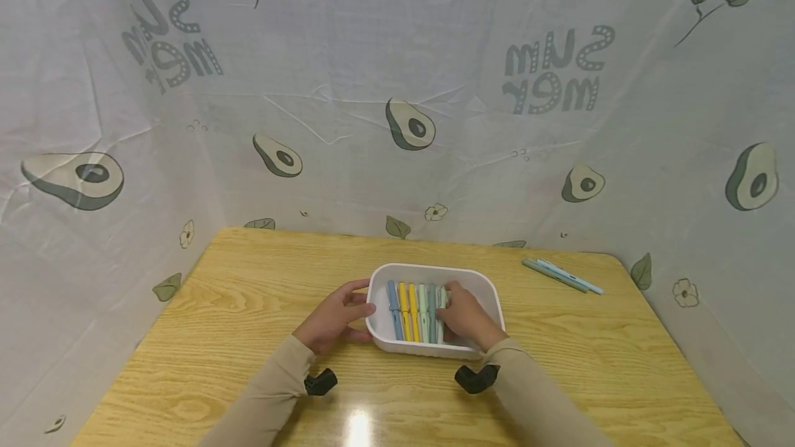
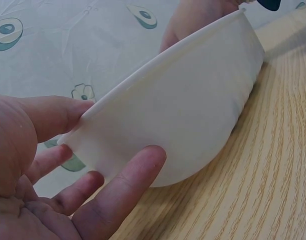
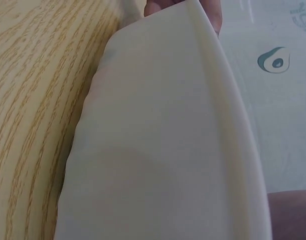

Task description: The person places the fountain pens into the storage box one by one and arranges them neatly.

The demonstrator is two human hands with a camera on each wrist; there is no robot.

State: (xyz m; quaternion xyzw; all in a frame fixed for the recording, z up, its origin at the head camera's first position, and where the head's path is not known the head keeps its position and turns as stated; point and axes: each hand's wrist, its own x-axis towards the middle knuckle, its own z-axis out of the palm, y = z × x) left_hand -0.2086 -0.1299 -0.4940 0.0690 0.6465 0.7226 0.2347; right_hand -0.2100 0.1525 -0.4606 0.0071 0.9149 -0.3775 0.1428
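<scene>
You have six pens side by side in the white box; two loose pens on the table seem left. Your left hand grips the box's rim; your right hand touches the rightmost pen (pinching it or not, I cannot tell).

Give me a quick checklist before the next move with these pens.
1. White bin resting on the table: ok.
2. Left hand touching the bin's left end: ok.
3. Right hand inside the bin, by the rightmost pen: ok.
4. Firm grip on that pen: cannot tell; contact partly hidden.
5. Row of pens lying side by side: ok, six visible.
6. All pens inside: not ok; two loose pens lie on the table.
</scene>
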